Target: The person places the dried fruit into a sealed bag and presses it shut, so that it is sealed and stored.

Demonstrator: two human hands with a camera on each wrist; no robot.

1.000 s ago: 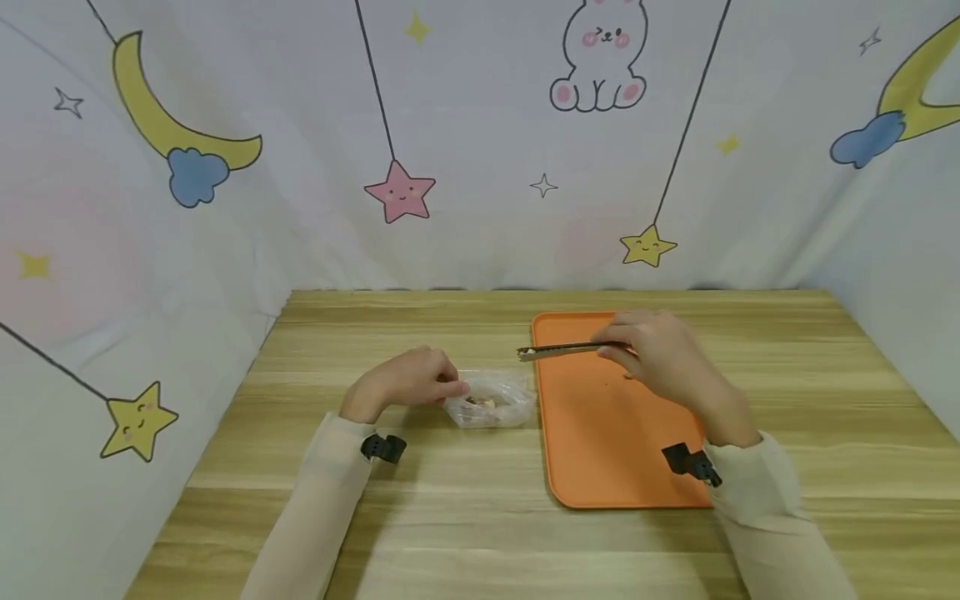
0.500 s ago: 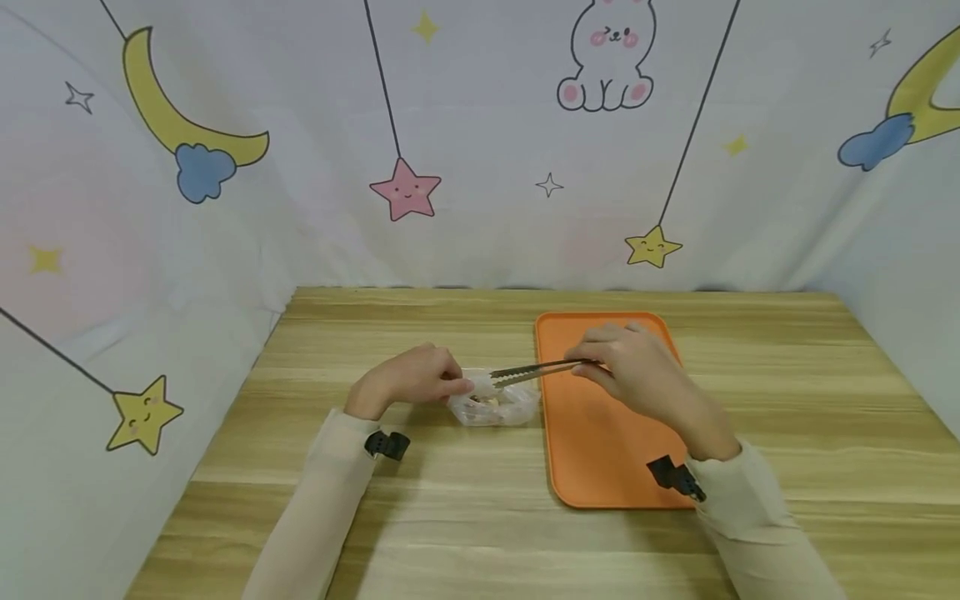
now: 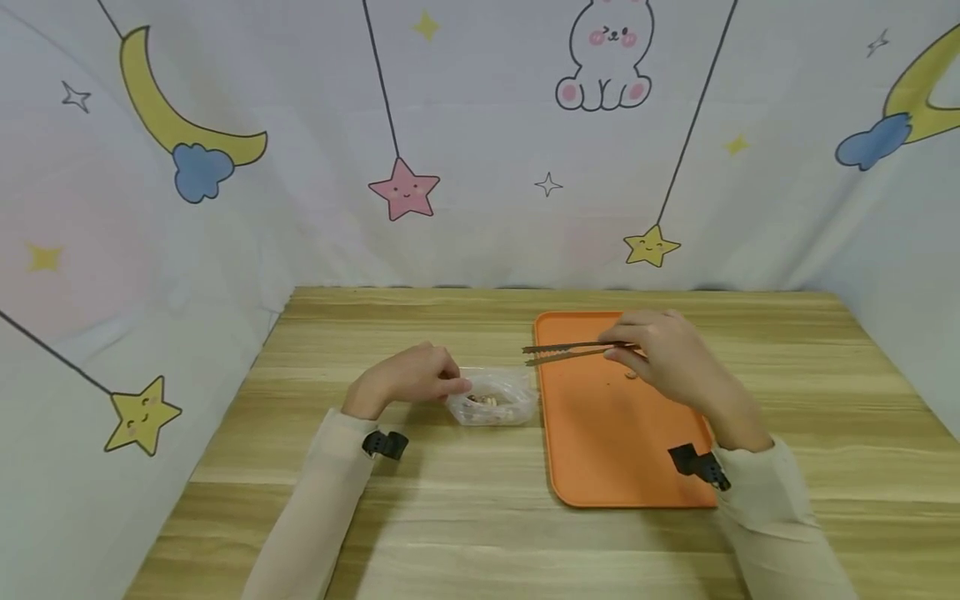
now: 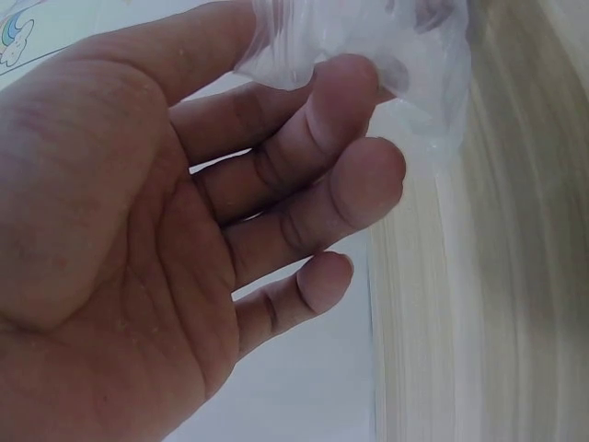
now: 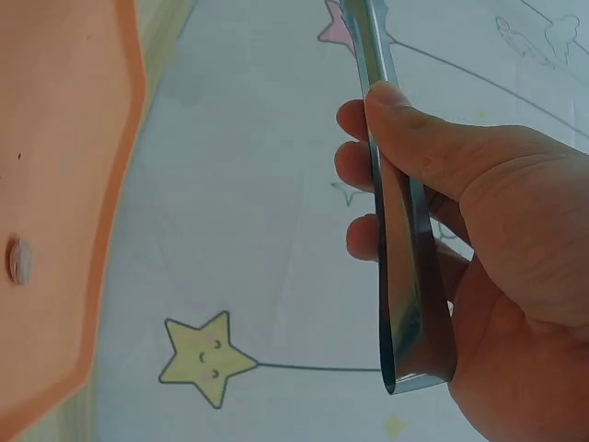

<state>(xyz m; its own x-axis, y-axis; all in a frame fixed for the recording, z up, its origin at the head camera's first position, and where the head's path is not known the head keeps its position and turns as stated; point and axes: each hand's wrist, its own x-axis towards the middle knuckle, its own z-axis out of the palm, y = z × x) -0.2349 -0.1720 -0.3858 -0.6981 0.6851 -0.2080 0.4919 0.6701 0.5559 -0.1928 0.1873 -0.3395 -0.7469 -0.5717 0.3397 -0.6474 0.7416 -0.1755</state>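
Observation:
My left hand [image 3: 405, 383] pinches the near-left rim of a clear plastic bag [image 3: 517, 410] between thumb and forefinger; its other fingers are loosely bent in the left wrist view. Small brown and pale pieces [image 3: 483, 400] lie inside the bag's open mouth. Metal tongs [image 5: 405, 267] are gripped in my right hand [image 3: 671, 358], thumb on one arm and fingers on the other. Their toothed tips point left, slightly apart with nothing between them, above the left edge of an orange tray [image 3: 600, 458]. One small pale-brown piece [image 5: 18, 261] lies on that tray, under the right hand.
The wood-grain table [image 3: 442, 517] carries the bag at the middle and the tray just to its right. A printed cloth [image 3: 487, 242] hangs behind the table and along both sides.
The tongs held a small piece near the tray's left edge, moved left over the bag with tips apart, then came back right without it. The left hand kept its hold on the bag.

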